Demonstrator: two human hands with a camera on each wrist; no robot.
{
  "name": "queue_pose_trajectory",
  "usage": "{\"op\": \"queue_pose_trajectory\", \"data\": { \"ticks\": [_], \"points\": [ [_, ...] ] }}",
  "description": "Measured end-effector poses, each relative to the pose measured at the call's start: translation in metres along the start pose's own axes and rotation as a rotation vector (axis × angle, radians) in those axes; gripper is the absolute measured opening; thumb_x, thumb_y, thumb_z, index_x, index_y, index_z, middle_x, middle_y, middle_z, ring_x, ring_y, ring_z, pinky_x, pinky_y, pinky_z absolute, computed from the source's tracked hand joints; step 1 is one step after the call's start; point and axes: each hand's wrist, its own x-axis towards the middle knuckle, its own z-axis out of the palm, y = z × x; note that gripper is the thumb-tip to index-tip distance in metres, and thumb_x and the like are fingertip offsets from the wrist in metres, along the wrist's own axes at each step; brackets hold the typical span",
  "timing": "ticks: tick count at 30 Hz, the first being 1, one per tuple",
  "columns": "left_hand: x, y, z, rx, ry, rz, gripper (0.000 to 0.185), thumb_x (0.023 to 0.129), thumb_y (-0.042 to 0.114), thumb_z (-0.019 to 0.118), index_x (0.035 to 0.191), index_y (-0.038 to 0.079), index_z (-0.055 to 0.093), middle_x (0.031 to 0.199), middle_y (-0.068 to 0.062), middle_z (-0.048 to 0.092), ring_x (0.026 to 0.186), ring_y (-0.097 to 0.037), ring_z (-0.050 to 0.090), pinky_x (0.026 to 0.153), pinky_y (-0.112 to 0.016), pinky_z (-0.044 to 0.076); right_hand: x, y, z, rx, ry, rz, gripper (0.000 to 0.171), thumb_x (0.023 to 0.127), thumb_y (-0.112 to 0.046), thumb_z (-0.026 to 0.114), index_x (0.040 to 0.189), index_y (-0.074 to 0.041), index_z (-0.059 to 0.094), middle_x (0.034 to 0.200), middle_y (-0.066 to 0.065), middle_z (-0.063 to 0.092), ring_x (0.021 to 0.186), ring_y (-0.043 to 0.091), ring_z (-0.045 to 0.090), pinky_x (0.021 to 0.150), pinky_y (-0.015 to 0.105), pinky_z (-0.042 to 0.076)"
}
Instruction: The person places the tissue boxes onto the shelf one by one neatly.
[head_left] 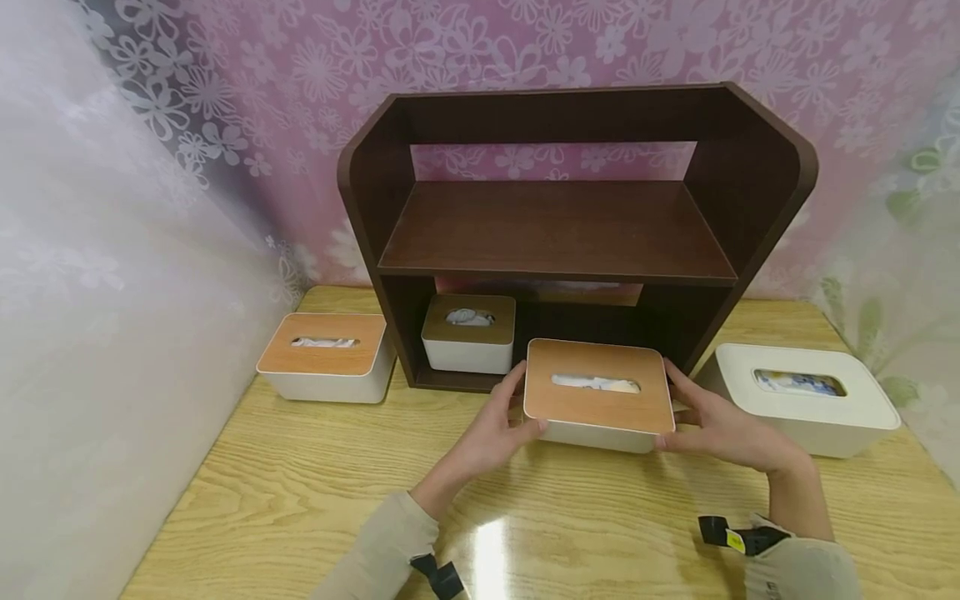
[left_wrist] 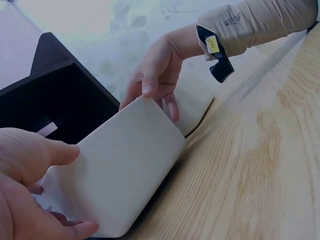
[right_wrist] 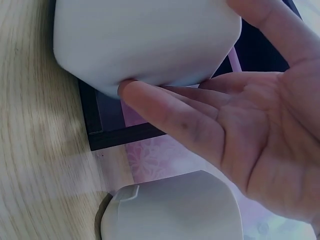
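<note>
Tissue boxes number four on the wooden table (head_left: 300, 492). Largest is the dark brown shelf unit (head_left: 570, 225) at frame centre, its upper board bare. An all-white tissue box (head_left: 806, 398) sits at right, tissue showing in its slot. Two wood-lidded boxes follow: one (head_left: 326, 357) at left, and the held tissue box (head_left: 596, 393) at centre, just before the shelf's lower bay. Smallest, a square tissue box (head_left: 468, 333) stands inside that bay. The left hand (head_left: 498, 429) and right hand (head_left: 712, 425) clasp the centre box's opposite ends, fingers pressed against its white sides.
</note>
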Motion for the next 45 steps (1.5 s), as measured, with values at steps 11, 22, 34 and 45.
{"op": "queue_pose_trajectory", "data": {
  "ticks": [11,22,34,45],
  "points": [
    [0.001,0.003,0.003,-0.032,0.082,-0.027,0.073,0.096,0.016,0.066,0.157,0.014,0.027,0.134,-0.014,0.042,0.125,-0.032,0.045,0.1,-0.044,0.047,-0.002,-0.002,-0.001,-0.019,0.086,-0.012,0.1,0.092,-0.02,0.073,0.161,-0.014,0.001,0.151,0.03,0.036,0.117,0.041,0.06,0.077,0.03,0.057],
    [0.002,0.007,0.0,-0.081,-0.013,0.013,0.073,0.097,0.007,0.059,0.158,0.011,0.018,0.159,-0.012,0.027,0.143,-0.032,0.033,0.106,-0.042,0.043,-0.004,-0.006,-0.004,-0.062,0.18,0.059,0.095,0.092,-0.027,0.073,0.159,-0.002,0.01,0.137,0.027,0.053,0.112,0.026,0.064,0.073,0.031,0.056],
    [0.002,0.002,0.002,-0.098,-0.045,0.005,0.072,0.095,0.006,0.058,0.15,0.002,0.014,0.155,-0.022,0.027,0.144,-0.034,0.027,0.113,-0.056,0.03,-0.001,-0.009,-0.001,-0.056,0.236,0.072,0.088,0.092,-0.029,0.073,0.154,0.004,0.021,0.125,0.026,0.06,0.096,0.011,0.067,0.07,0.034,0.057],
    [0.001,0.0,0.001,-0.044,-0.052,0.02,0.082,0.096,0.011,0.061,0.158,0.008,0.008,0.157,-0.019,0.018,0.144,-0.033,0.029,0.113,-0.054,0.031,0.007,-0.014,0.002,-0.06,0.289,0.091,0.082,0.089,-0.027,0.076,0.147,0.009,0.03,0.144,0.032,0.041,0.104,0.024,0.066,0.071,0.031,0.058]
  ]
}}
